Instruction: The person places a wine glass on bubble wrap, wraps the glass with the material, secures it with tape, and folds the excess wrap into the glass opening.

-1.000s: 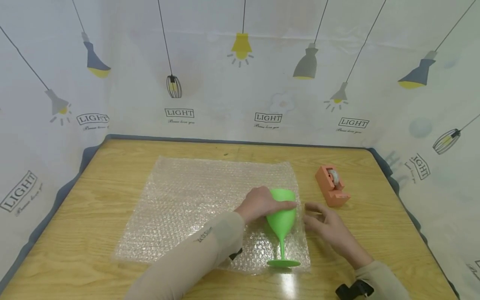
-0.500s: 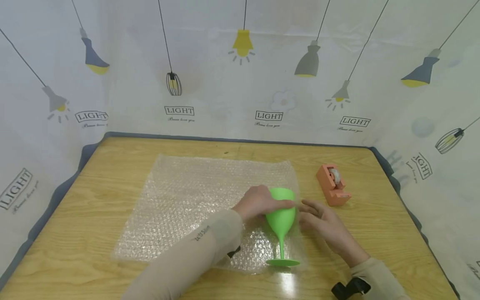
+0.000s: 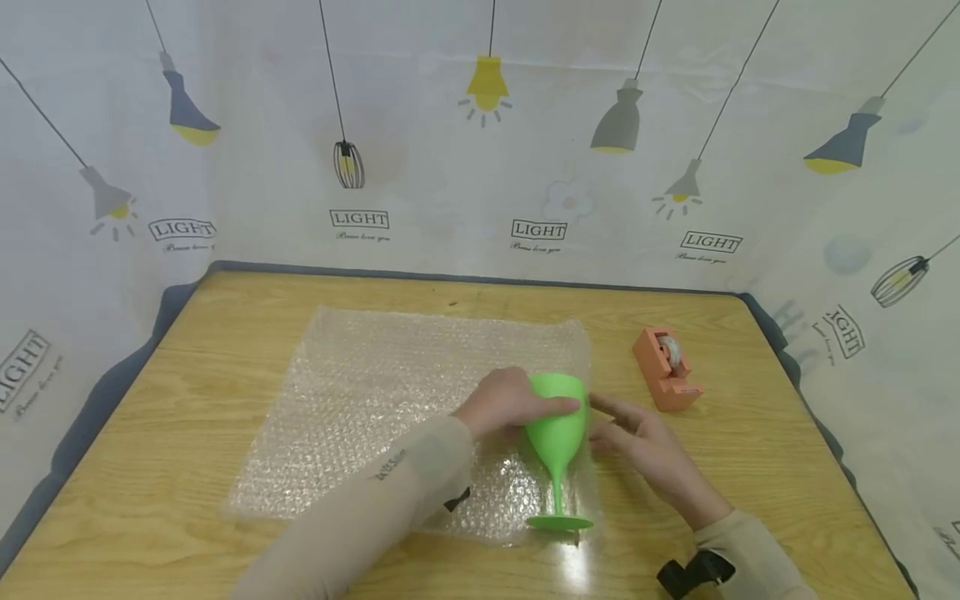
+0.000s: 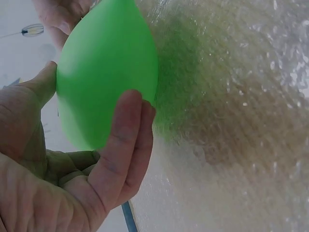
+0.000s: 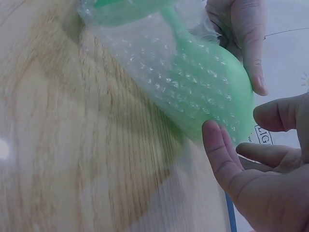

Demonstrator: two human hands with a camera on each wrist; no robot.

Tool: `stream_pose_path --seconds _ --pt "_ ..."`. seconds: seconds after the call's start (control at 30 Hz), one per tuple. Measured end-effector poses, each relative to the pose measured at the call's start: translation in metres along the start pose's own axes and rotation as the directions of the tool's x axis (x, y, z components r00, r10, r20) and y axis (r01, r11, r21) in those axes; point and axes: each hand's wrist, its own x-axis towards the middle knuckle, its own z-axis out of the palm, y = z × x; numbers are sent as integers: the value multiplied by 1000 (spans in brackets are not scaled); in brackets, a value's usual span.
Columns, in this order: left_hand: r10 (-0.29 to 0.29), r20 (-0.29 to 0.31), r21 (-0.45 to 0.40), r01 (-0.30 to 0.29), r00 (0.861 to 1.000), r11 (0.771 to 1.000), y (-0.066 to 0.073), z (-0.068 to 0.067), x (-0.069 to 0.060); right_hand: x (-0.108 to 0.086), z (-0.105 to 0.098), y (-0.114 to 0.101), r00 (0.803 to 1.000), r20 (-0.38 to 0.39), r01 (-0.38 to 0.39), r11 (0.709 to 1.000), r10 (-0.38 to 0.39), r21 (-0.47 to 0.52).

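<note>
The left hand [image 3: 508, 400] grips the goblet [image 3: 556, 435]; the right hand [image 3: 651, 454], loosely spread, should press the wrap [image 3: 360, 400] evenly snug.

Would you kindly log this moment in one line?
left hand: holds goblet | right hand: at edge of wrap | tape dispenser: untouched

A smooth, rounded, bright green cup [image 4: 106, 63], tapering toward its far end, sits in the grip of the left hand [image 4: 67, 188]. The thumb touches its left side; two fingers lie along its near right, the others partly hidden. Just beyond, at far left, part of the right hand [image 4: 60, 17] shows behind the cup. A clear, shiny bubble-wrap sheet [image 4: 251, 72] fills the right, tinted green beside the cup. A black, cage-shaped printed lamp [image 4: 33, 30] marks the pale wall covering at left.
</note>
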Motion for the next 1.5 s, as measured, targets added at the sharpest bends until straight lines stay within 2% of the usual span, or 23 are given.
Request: stream_pose_path --seconds 0.17,0.33,0.53,0.73,1.07,1.2,1.33,1.5 --pt "-4 -20 5 4 1000 1000 -3 -2 -1 2 2 -2 1000 -12 9 1000 -9 -25" --pt "-26 -40 -24 25 999 999 -5 -6 -4 5 4 -5 1000 -21 6 997 -8 -82" --pt "-9 -70 -35 7 998 999 -10 -11 -6 9 8 -7 999 -48 8 990 -15 -144" --pt "35 -82 -28 -37 996 999 -15 -19 -9 11 13 -8 992 -80 81 986 -93 -148" --pt "63 -83 -51 -67 995 996 -27 -26 -10 18 23 -5 979 -97 161 969 -181 -185" --pt "66 -90 -38 -70 994 997 -30 -27 -9 21 28 -4 962 -95 228 946 -255 -231" --pt "71 -106 -22 -74 992 997 -31 -29 -10 22 33 -5 937 -90 299 907 -339 -298" --pt "80 -132 -21 -84 988 996 -31 -29 -13 23 36 -9 924 -73 329 876 -376 -351"
